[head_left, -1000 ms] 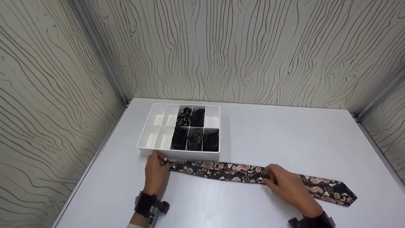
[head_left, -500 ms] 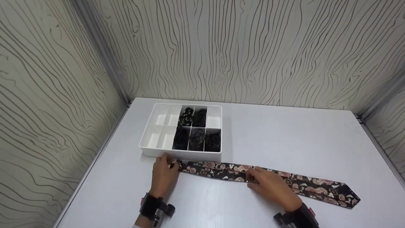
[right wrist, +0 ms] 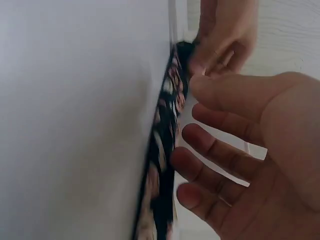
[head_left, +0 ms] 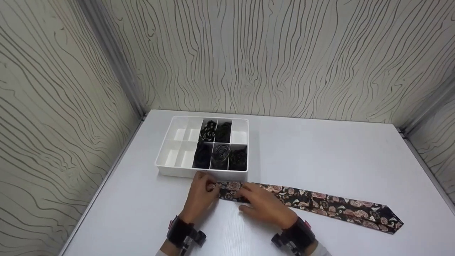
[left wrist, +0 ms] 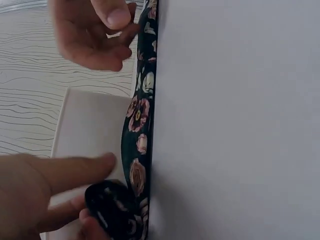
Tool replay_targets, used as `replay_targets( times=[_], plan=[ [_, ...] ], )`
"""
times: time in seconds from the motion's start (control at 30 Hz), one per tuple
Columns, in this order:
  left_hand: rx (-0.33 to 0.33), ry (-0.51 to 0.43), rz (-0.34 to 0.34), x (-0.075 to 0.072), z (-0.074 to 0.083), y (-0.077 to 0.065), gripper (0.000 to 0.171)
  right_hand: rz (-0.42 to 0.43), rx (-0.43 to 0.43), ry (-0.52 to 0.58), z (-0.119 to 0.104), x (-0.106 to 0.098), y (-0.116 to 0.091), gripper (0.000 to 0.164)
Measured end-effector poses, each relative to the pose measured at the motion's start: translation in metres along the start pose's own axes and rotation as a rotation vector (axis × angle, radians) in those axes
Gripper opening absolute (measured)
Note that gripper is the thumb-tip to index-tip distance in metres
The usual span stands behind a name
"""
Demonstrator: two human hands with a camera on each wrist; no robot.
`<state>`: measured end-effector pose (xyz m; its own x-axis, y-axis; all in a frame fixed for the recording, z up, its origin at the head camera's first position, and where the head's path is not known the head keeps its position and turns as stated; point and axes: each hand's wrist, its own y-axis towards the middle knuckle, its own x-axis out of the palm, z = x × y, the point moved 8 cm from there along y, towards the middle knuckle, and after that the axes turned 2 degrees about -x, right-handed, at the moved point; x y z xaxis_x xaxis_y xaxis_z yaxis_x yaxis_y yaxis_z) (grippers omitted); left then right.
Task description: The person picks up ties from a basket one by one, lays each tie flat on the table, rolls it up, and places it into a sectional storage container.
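A dark necktie (head_left: pixel 302 199) with pink roses lies flat along the front of the white box, its wide pointed end at the right. The left end of the tie is wound into a small roll (left wrist: pixel 112 207), which my left hand (head_left: pixel 201 193) grips between thumb and fingers. Partway along the strip, close to the left hand, is my right hand (head_left: pixel 265 206), with fingertips over the cloth. In the right wrist view its fingers (right wrist: pixel 200 137) look spread and loosely bent beside the tie's edge, not curled round it.
Behind the hands stands a white divided box (head_left: pixel 167 170). Several of its compartments hold rolled dark ties (head_left: pixel 220 156); the left ones show bare white bottoms. The white table (head_left: pixel 337 153) meets patterned panels (head_left: pixel 266 60) at the back and sides.
My left hand has moved right with the roll, and the flat part of the tie has shortened. My right hand has slid left along the tie, close to the left hand.
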<state>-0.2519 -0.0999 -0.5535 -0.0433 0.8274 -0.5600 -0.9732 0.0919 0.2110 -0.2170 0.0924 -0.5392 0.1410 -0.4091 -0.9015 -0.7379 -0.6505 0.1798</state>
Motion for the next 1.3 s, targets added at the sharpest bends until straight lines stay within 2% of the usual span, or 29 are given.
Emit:
replay_targets(
  times=[0.1, 0.2, 0.27, 0.33, 0.5, 0.57, 0.67, 0.8, 0.9, 0.97, 1.03, 1.2, 1.3],
  plan=[
    [0.042, 0.044, -0.078, -0.001, 0.003, -0.004, 0.026, 0.007, -0.046, -0.036, -0.009, 0.007, 0.006, 0.03],
    [0.1, 0.174, -0.16, -0.004, 0.005, -0.011, 0.042, 0.054, -0.067, -0.103, -0.011, 0.007, 0.009, 0.03],
    [0.142, 0.253, -0.188, -0.005, 0.007, -0.015, 0.048, 0.088, -0.072, -0.136, -0.012, 0.006, 0.011, 0.028],
    [0.171, 0.291, -0.207, -0.006, 0.009, -0.017, 0.049, 0.103, -0.064, -0.145, -0.013, 0.006, 0.016, 0.03],
    [0.227, 0.276, -0.237, -0.003, 0.016, -0.016, 0.038, 0.053, -0.021, -0.069, -0.015, 0.014, 0.035, 0.052],
    [0.242, 0.281, -0.237, -0.001, 0.018, -0.016, 0.032, 0.044, -0.01, -0.048, -0.016, 0.019, 0.042, 0.055],
    [0.218, 0.237, -0.236, 0.0, 0.017, -0.015, 0.028, 0.061, -0.003, -0.029, -0.015, 0.022, 0.047, 0.045],
    [0.176, 0.145, -0.232, -0.001, 0.015, -0.014, 0.035, 0.098, -0.007, -0.009, -0.012, 0.022, 0.049, 0.032],
    [0.214, 0.181, -0.212, -0.001, 0.019, -0.013, 0.035, 0.117, -0.03, -0.029, -0.014, 0.021, 0.049, 0.037],
    [0.238, 0.228, -0.205, 0.001, 0.023, -0.014, 0.031, 0.111, -0.02, -0.008, -0.014, 0.021, 0.048, 0.048],
    [0.238, 0.248, -0.214, 0.003, 0.025, -0.014, 0.032, 0.096, -0.011, 0.023, -0.015, 0.021, 0.047, 0.049],
    [0.191, 0.152, -0.273, 0.013, 0.023, -0.016, 0.043, 0.086, 0.064, 0.117, -0.007, 0.021, 0.042, 0.037],
    [0.191, 0.145, -0.293, 0.018, 0.021, -0.015, 0.048, 0.055, 0.125, 0.117, -0.001, 0.02, 0.04, 0.048]
  ],
)
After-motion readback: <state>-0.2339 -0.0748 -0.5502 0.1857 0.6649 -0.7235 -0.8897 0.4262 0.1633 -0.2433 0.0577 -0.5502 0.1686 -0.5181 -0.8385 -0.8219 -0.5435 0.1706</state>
